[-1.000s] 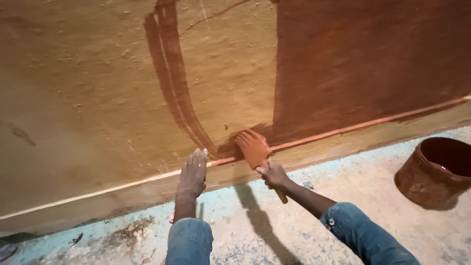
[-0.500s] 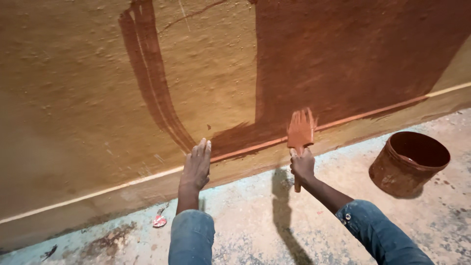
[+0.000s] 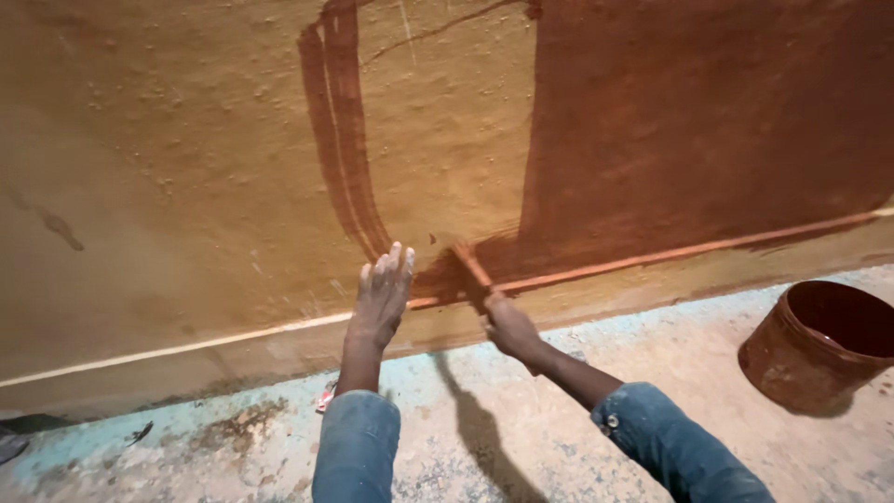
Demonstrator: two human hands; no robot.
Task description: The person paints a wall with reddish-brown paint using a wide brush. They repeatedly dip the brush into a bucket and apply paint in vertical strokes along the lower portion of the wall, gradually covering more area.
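My right hand (image 3: 509, 326) grips the handle of a wide paintbrush (image 3: 470, 268) whose bristles press against the wall just above a thin pale line (image 3: 652, 253). My left hand (image 3: 381, 298) lies flat on the wall, fingers spread, just left of the brush. The rough yellow-tan wall (image 3: 186, 158) carries a dark red-brown painted area (image 3: 708, 121) on the right and a curved red-brown stroke (image 3: 340, 140) coming down to the brush. Both arms wear blue denim sleeves.
A paint-smeared round bucket (image 3: 819, 345) stands on the concrete floor (image 3: 521, 438) at the right. A small reddish scrap (image 3: 325, 397) lies on the floor near the wall base. A dark object (image 3: 11, 443) sits at the far left edge.
The brush has swept back left along the line, from right of my left hand to close beside it, now seen edge-on. My left hand stays on the wall. The view has shifted.
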